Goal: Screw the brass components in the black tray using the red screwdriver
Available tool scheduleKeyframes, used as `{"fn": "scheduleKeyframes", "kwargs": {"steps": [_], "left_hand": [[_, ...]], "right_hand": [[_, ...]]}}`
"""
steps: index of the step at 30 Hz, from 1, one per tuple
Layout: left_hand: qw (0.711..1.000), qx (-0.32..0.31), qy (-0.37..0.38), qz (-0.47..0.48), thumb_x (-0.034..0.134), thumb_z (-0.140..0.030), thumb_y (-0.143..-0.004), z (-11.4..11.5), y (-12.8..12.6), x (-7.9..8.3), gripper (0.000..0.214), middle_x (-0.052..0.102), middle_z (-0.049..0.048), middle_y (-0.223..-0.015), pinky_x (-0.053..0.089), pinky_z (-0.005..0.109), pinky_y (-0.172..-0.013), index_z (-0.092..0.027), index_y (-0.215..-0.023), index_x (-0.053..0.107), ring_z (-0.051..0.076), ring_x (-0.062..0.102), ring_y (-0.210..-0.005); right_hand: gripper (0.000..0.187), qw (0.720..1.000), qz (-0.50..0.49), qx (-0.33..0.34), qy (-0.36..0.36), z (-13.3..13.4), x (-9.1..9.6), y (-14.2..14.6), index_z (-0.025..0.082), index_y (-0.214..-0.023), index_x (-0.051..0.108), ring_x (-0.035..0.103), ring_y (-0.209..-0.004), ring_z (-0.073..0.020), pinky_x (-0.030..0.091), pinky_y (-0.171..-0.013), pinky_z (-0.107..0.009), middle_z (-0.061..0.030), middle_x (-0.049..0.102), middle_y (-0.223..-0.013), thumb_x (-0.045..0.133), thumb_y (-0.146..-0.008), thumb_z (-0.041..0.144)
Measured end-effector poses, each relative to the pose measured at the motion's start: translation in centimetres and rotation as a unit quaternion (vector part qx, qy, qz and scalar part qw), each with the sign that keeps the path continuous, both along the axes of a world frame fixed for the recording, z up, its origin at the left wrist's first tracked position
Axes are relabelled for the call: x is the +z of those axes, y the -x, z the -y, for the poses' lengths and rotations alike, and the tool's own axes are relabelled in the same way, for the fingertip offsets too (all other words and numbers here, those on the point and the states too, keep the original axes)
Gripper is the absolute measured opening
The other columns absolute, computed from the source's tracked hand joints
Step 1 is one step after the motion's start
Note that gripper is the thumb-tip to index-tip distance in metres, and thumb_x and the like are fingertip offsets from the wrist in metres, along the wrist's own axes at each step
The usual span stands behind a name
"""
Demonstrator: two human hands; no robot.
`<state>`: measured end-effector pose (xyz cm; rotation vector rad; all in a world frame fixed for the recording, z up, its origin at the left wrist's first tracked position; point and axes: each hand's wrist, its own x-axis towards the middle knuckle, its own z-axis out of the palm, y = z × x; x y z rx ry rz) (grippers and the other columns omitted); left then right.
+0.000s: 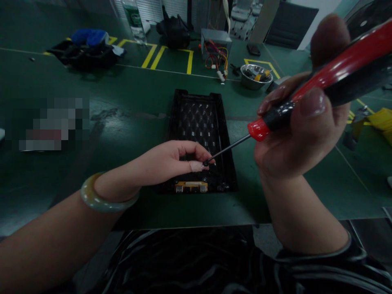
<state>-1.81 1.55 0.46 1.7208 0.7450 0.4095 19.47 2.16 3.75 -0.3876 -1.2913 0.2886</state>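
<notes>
Right hand (300, 134) around red screwdriver (337, 73)

Screwdriver (339, 69): handle glossy red and black plastic, bright highlights; shaft thin dark metal, dull. Case (199, 118): matt black plastic, ribbed lattice inside; connector (191, 186) at near end yellowish, metallic look. Desk (128, 106): green mat, smooth, faint sheen, scuffed patches. Bangle (92, 199): pale, polished, stone-like. Bowl (251, 79): shiny metal. Bottle (132, 18): clear plastic. Garment (190, 261): dark cloth, satiny gloss.
</notes>
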Motion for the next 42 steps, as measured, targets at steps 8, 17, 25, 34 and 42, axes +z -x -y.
{"fn": "scheduleKeyframes", "kwargs": {"steps": [8, 17, 25, 34, 42], "left_hand": [[1.000, 0.009, -0.018, -0.008, 0.070, -0.037, -0.093, 0.0, 0.0, 0.0, 0.025, 0.078, 0.0019, -0.108, 0.058, 0.033, -0.096, -0.021, -0.112, 0.074, 0.018, 0.073, -0.099], [0.999, -0.003, -0.036, -0.011, 0.069, -0.035, -0.094, 0.0, 0.1, 0.0, 0.022, 0.078, 0.0004, -0.107, 0.057, 0.031, -0.098, -0.022, -0.110, 0.075, 0.016, 0.073, -0.099], [0.999, -0.006, -0.045, -0.014, 0.070, -0.034, -0.093, 0.0, -0.1, 0.1, 0.021, 0.079, 0.0005, -0.107, 0.056, 0.031, -0.098, -0.022, -0.109, 0.075, 0.016, 0.073, -0.098], [0.996, -0.028, -0.080, -0.033, 0.068, -0.025, -0.093, 0.2, -0.1, 0.1, 0.021, 0.078, -0.0031, -0.109, 0.054, 0.025, -0.093, -0.022, -0.113, 0.073, 0.013, 0.072, -0.097], [0.969, -0.072, -0.213, -0.101, 0.066, -0.029, -0.096, 0.6, -0.4, 0.2, 0.025, 0.079, -0.0077, -0.112, 0.040, 0.028, -0.105, -0.030, -0.119, 0.074, 0.014, 0.069, -0.105]], "right_hand": [[0.015, 1.000, -0.018, -0.015, -0.006, -0.4, 0.1, 0.1, 0.029, -0.091, 0.071, 0.050, -0.058, -0.0080, 0.051, -0.054, -0.029, 0.0049, 0.069, -0.126, 0.065, -0.080, 0.037], [0.014, 1.000, -0.029, -0.009, -0.005, -0.3, 0.2, 0.2, 0.026, -0.089, 0.070, 0.050, -0.057, -0.0065, 0.051, -0.054, -0.026, 0.0042, 0.071, -0.124, 0.066, -0.078, 0.035], [0.017, 0.999, -0.026, 0.007, -0.042, -0.7, -0.1, 0.3, 0.029, -0.094, 0.074, 0.052, -0.057, -0.0075, 0.050, -0.052, -0.027, 0.0050, 0.073, -0.120, 0.065, -0.081, 0.033], [0.015, 0.998, -0.004, 0.060, 0.037, 0.9, -0.1, 0.4, 0.023, -0.096, 0.073, 0.054, -0.068, -0.0104, 0.050, -0.063, -0.029, -0.0010, 0.070, -0.127, 0.069, -0.081, 0.028], [0.030, 0.989, 0.100, 0.030, 0.102, 1.4, -0.6, 0.2, 0.027, -0.107, 0.069, 0.068, -0.089, -0.0174, 0.058, -0.082, -0.036, -0.0016, 0.065, -0.135, 0.073, -0.086, 0.048]]}}
